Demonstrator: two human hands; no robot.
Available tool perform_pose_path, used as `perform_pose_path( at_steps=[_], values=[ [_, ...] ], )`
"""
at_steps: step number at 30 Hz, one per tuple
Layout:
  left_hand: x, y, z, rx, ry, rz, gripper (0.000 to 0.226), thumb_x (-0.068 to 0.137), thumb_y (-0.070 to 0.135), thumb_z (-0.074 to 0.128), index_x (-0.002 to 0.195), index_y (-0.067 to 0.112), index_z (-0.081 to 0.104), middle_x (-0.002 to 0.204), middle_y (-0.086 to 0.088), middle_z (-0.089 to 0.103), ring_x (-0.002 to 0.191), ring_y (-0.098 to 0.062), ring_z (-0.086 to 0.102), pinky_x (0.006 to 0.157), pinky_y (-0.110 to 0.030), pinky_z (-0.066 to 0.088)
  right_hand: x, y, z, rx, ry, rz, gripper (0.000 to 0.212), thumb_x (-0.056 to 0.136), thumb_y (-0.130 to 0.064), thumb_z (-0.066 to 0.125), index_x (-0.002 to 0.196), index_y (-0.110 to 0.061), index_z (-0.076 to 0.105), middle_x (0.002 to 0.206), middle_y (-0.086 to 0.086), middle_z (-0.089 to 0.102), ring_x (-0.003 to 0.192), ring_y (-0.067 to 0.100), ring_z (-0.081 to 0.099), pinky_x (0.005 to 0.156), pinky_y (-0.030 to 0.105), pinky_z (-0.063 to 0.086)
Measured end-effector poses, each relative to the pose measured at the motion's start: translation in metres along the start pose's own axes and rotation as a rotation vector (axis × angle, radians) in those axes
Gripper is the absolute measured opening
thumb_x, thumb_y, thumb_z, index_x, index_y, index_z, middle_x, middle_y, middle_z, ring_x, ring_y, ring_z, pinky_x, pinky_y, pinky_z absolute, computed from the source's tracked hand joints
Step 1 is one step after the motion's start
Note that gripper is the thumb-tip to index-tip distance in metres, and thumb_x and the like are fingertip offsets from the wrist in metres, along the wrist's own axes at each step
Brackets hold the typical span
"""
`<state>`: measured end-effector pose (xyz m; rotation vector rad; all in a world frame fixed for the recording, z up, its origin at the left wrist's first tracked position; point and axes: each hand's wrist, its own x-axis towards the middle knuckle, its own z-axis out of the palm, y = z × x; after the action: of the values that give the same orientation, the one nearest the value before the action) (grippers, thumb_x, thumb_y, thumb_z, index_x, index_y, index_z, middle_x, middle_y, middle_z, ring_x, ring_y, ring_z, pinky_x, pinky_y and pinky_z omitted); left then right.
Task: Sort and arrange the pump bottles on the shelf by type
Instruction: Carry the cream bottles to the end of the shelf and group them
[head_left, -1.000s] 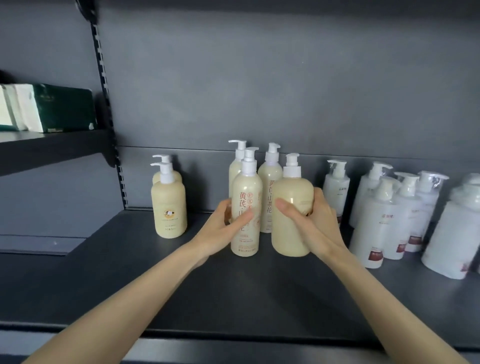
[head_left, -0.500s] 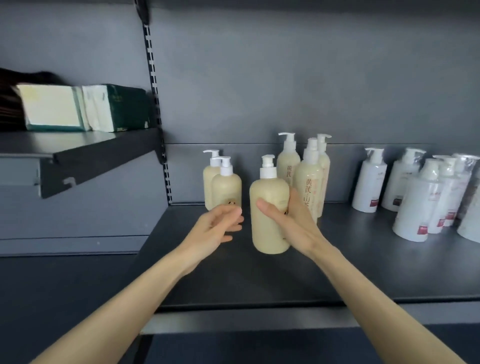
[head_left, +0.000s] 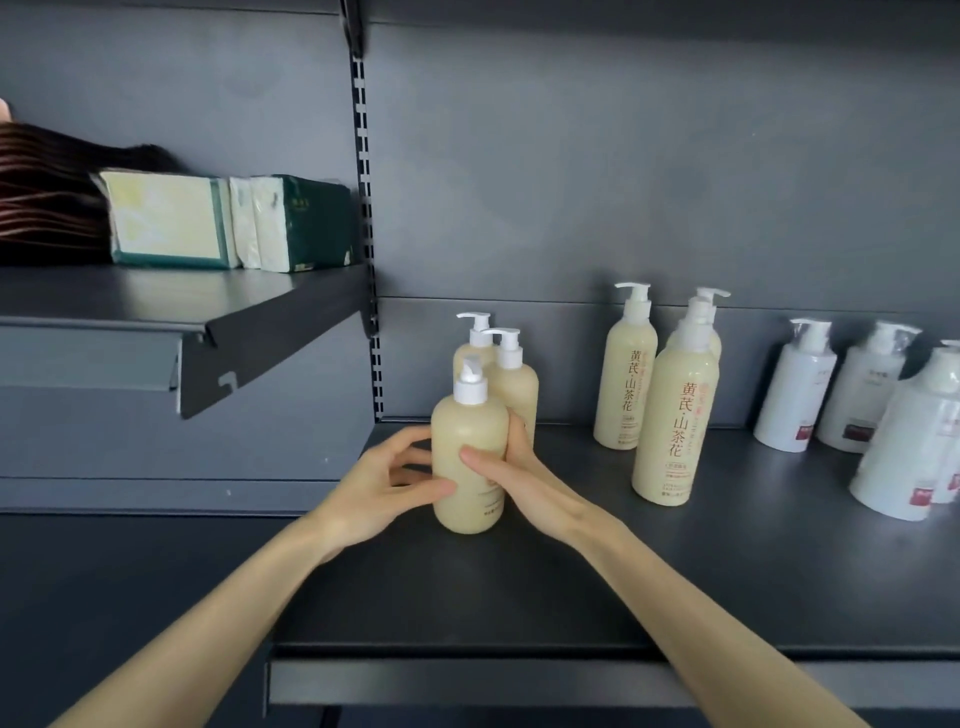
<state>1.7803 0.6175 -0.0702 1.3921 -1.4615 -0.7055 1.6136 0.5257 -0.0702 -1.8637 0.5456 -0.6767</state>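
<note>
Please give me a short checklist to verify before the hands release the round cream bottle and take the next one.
1. Cream bottle upright: ok.
2. Its base is flat on the shelf: cannot tell, hands partly hide it.
3. It sits with the two same-type bottles behind: ok.
4. Left hand and right hand both on it: ok.
5. Tall labelled bottles stand apart as a group: ok.
6. White bottles grouped at right: ok.

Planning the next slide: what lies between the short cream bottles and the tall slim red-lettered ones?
Bare dark shelf, per the head view.
</note>
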Motion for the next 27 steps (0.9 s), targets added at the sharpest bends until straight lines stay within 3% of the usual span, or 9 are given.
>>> perform_pose_path(
  at_steps=[2, 5, 9, 13, 17, 20, 23, 27],
  values=[
    [0.004, -0.006, -0.004, -0.009, 0.005, 0.004, 0.051, 0.082, 0.015, 0.069, 0.127, 0.027, 0.049, 0.110, 0.000, 0.068, 0.103, -0.013, 0.064, 0.081, -0.013, 0.049, 0.004, 0.001, 0.001, -0.017, -0.019, 0.010, 0.067, 0.082, -0.053, 0.058, 0.135, -0.053, 0.016, 0.140, -0.025, 0.033, 0.135, 0.001, 0.031, 0.114, 0.036, 0.027],
    [0.010, -0.012, -0.007, -0.002, 0.010, 0.011, 0.051, 0.082, 0.018, 0.069, 0.126, 0.031, 0.047, 0.111, 0.001, 0.067, 0.104, -0.015, 0.063, 0.083, -0.016, 0.050, 0.009, -0.001, -0.001, -0.064, -0.047, 0.029, 0.065, 0.089, -0.048, 0.056, 0.137, -0.051, 0.011, 0.147, -0.018, 0.031, 0.136, 0.003, 0.031, 0.113, 0.034, 0.027],
    [0.014, -0.018, -0.007, 0.083, 0.012, 0.025, 0.063, 0.076, 0.040, 0.074, 0.130, 0.038, 0.041, 0.113, 0.004, 0.064, 0.102, -0.014, 0.063, 0.091, -0.026, 0.050, 0.014, -0.006, -0.005, -0.143, -0.077, 0.044, 0.070, 0.094, -0.044, 0.050, 0.146, -0.043, 0.004, 0.150, -0.015, 0.031, 0.135, 0.003, 0.032, 0.111, 0.029, 0.028],
    [0.011, -0.018, -0.004, 0.208, 0.015, -0.008, 0.053, 0.089, 0.029, 0.061, 0.138, 0.029, 0.039, 0.115, 0.004, 0.062, 0.102, -0.015, 0.063, 0.097, -0.035, 0.048, 0.011, -0.007, -0.009, -0.238, -0.086, 0.057, 0.076, 0.093, -0.046, 0.052, 0.149, -0.041, 0.001, 0.152, -0.014, 0.030, 0.138, 0.005, 0.032, 0.112, 0.031, 0.029],
    [0.003, -0.015, 0.003, 0.460, 0.055, -0.078, 0.034, 0.092, 0.036, 0.055, 0.122, 0.020, 0.053, 0.106, 0.003, 0.065, 0.096, -0.011, 0.062, 0.091, -0.031, 0.050, -0.006, -0.013, -0.018, -0.409, -0.098, 0.077, 0.065, 0.095, -0.032, 0.054, 0.149, -0.030, 0.017, 0.139, -0.016, 0.044, 0.123, 0.000, 0.045, 0.101, 0.014, 0.039],
    [-0.004, -0.007, 0.008, 0.710, 0.102, -0.080, 0.026, 0.091, 0.043, 0.055, 0.101, 0.019, 0.059, 0.092, 0.007, 0.066, 0.088, -0.011, 0.063, 0.083, -0.034, 0.053, -0.022, -0.013, -0.029, -0.574, -0.044, 0.086, 0.059, 0.094, -0.032, 0.055, 0.147, -0.025, 0.029, 0.140, -0.011, 0.044, 0.125, 0.008, 0.045, 0.105, 0.023, 0.036],
    [-0.012, 0.007, 0.018, 0.745, 0.146, -0.032, 0.021, 0.089, 0.043, 0.056, 0.084, 0.024, 0.061, 0.079, 0.010, 0.065, 0.079, -0.011, 0.062, 0.078, -0.036, 0.052, -0.040, -0.015, -0.047, -0.692, 0.020, 0.134, 0.056, 0.094, -0.036, 0.055, 0.144, -0.021, 0.035, 0.148, -0.003, 0.039, 0.133, 0.018, 0.039, 0.109, 0.030, 0.033],
    [-0.009, 0.038, 0.045, 0.688, 0.041, 0.035, 0.018, 0.087, 0.039, 0.060, 0.094, 0.023, 0.064, 0.086, 0.010, 0.064, 0.083, -0.009, 0.062, 0.082, -0.033, 0.052, -0.071, -0.025, -0.077, -0.785, 0.063, 0.161, 0.050, 0.094, -0.036, 0.054, 0.139, -0.018, 0.042, 0.146, 0.001, 0.041, 0.130, 0.018, 0.042, 0.101, 0.024, 0.033]
  ],
)
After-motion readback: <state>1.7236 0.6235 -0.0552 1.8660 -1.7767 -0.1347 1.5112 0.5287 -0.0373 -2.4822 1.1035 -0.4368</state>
